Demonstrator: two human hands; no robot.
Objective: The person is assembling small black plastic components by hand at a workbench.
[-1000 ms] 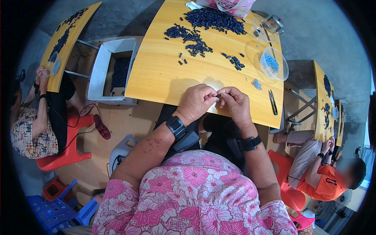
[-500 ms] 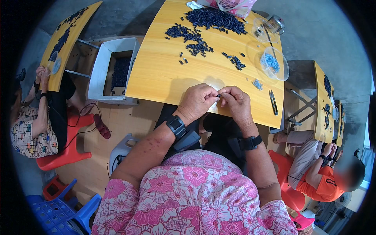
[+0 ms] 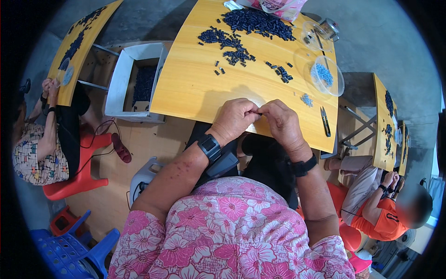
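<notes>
Over the near edge of the table (image 3: 186, 93), my left hand (image 3: 236, 120) and my right hand (image 3: 282, 124) meet at their fingertips. Both are closed in a pinch around a small black cylindrical piece, now almost wholly covered by the fingers. Beyond the hands lie a few loose black pieces (image 3: 282, 73) like it, with larger heaps of black pieces (image 3: 258, 23) farther back. To the right of my right hand sits a little pile of small pale-blue parts (image 3: 306, 100). Black-handled thread snips (image 3: 324, 122) lie near the table's right edge.
A clear plastic tub (image 3: 341, 83) with blue parts stands at the right, a second clear container (image 3: 304, 35) and a metal can (image 3: 331, 29) behind it. A bag (image 3: 283, 8) rests at the back. Left of the table is a white box (image 3: 118, 100). Other people sit at both sides.
My right hand has turned and its wrist has shifted right, its fingertips still against the left ones. The black piece, visible before, is now mostly covered. My left hand has barely moved.
</notes>
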